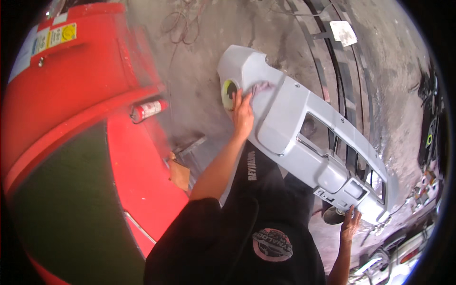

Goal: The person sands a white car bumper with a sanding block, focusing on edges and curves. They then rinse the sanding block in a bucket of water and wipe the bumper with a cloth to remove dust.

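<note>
A grey vehicle bumper (285,118) lies slantwise before me, from upper middle to lower right. My left hand (243,114) rests on its upper left end, fingers stretched out beside a round opening with a yellow-green rim (225,97). Just past those fingertips is a pinkish-purple patch (261,87); I cannot tell whether it is a cloth or a mark on the surface. At the opposite end my right hand (350,224) grips the bumper's near edge, below a rectangular recess. Its fingers are bent over that edge.
On the left stands a large red vehicle panel (61,99) with a dark window (66,204) and a small red fire extinguisher (149,110). Brown cardboard (179,175) lies near my left forearm. Long dark strips (339,61) run beyond the bumper. Assorted parts (425,185) lie far right.
</note>
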The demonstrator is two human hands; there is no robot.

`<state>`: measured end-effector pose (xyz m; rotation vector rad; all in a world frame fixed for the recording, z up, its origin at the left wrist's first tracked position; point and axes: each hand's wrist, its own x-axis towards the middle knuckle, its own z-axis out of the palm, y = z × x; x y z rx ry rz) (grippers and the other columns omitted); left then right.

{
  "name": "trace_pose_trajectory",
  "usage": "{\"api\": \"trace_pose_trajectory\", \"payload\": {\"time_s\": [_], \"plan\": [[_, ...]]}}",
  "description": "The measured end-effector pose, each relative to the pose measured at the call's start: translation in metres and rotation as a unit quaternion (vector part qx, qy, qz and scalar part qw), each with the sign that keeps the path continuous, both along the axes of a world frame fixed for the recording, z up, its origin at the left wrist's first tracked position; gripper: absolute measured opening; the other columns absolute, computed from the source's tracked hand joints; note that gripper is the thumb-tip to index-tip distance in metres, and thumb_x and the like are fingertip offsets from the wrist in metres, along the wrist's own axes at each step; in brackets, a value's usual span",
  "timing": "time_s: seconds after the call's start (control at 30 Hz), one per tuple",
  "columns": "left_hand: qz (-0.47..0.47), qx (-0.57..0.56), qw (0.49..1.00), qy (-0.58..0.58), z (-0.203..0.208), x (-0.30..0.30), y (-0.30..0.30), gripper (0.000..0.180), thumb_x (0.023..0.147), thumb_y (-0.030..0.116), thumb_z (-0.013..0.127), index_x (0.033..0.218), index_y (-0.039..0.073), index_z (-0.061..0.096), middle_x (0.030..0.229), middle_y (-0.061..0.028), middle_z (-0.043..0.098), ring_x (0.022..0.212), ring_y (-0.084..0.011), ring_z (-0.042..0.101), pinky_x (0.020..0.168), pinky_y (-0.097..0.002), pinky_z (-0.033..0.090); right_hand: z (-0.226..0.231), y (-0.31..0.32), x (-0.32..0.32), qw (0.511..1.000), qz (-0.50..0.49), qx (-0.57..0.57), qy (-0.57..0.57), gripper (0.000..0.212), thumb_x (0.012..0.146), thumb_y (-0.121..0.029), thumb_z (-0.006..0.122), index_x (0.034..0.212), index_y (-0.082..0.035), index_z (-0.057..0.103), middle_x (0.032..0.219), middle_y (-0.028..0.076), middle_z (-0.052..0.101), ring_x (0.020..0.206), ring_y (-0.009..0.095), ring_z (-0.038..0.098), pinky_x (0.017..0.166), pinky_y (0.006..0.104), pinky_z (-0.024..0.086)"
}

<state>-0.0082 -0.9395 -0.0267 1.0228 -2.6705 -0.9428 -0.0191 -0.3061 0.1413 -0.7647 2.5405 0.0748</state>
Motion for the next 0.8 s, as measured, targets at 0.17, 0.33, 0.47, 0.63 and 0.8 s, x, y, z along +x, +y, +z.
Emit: {"api": "trace_pose_trajectory", "payload": {"time_s": [0.17, 0.33, 0.47, 0.63, 0.8], "plan": [[0.052, 0.021, 0.998, -0.033, 0.028, 0.017, 0.029, 0.041, 0.095, -0.002, 0.057, 0.136, 0.003, 0.063, 0.147, -0.0230, 0.048, 0.137, -0.0469, 0.046, 0.114, -0.0512, 0.041, 0.018, -0.020, -0.003, 0.999, -0.022, 0.025, 0.003, 0.047, 0.096, 0.000, 0.061, 0.143, 0.001, 0.056, 0.122, 0.027, 0.060, 0.111, 0.045, 0.062, 0.090, 0.0521, 0.053], [0.171, 0.119, 0.978, 0.007, 0.032, 0.062, 0.038, 0.038, 0.096, -0.004, 0.055, 0.132, 0.002, 0.062, 0.142, -0.0213, 0.051, 0.129, -0.0444, 0.049, 0.110, -0.0467, 0.043, 0.025, -0.028, -0.008, 0.995, -0.031, 0.084, -0.053, 0.054, 0.099, -0.003, 0.056, 0.152, 0.000, 0.046, 0.127, 0.028, 0.057, 0.116, 0.045, 0.058, 0.094, 0.0519, 0.052], [0.267, 0.151, 0.950, 0.062, 0.017, 0.075, 0.024, 0.035, 0.096, -0.002, 0.054, 0.131, 0.001, 0.057, 0.139, -0.0223, 0.052, 0.126, -0.0427, 0.052, 0.108, -0.0452, 0.043, 0.023, -0.015, -0.008, 0.991, -0.040, 0.080, -0.099, 0.056, 0.098, -0.003, 0.053, 0.153, 0.000, 0.045, 0.131, 0.028, 0.055, 0.118, 0.044, 0.058, 0.098, 0.0518, 0.049], [0.484, 0.174, 0.851, 0.105, -0.072, 0.080, -0.018, 0.034, 0.096, 0.003, 0.053, 0.130, -0.001, 0.056, 0.126, -0.0202, 0.062, 0.117, -0.0334, 0.059, 0.106, -0.0425, 0.044, 0.035, -0.028, -0.009, 0.983, -0.053, 0.106, -0.140, 0.060, 0.094, -0.001, 0.051, 0.153, 0.005, 0.043, 0.141, 0.031, 0.050, 0.123, 0.046, 0.057, 0.102, 0.0501, 0.048], [0.501, 0.372, 0.758, 0.191, -0.147, 0.096, -0.129, 0.033, 0.098, 0.008, 0.059, 0.130, 0.006, 0.059, 0.120, -0.0087, 0.065, 0.106, -0.0191, 0.061, 0.094, -0.0320, 0.049, 0.034, -0.040, -0.025, 0.979, -0.052, 0.085, -0.178, 0.066, 0.089, 0.004, 0.053, 0.154, 0.002, 0.044, 0.139, 0.030, 0.052, 0.125, 0.046, 0.057, 0.103, 0.0493, 0.048]]}}
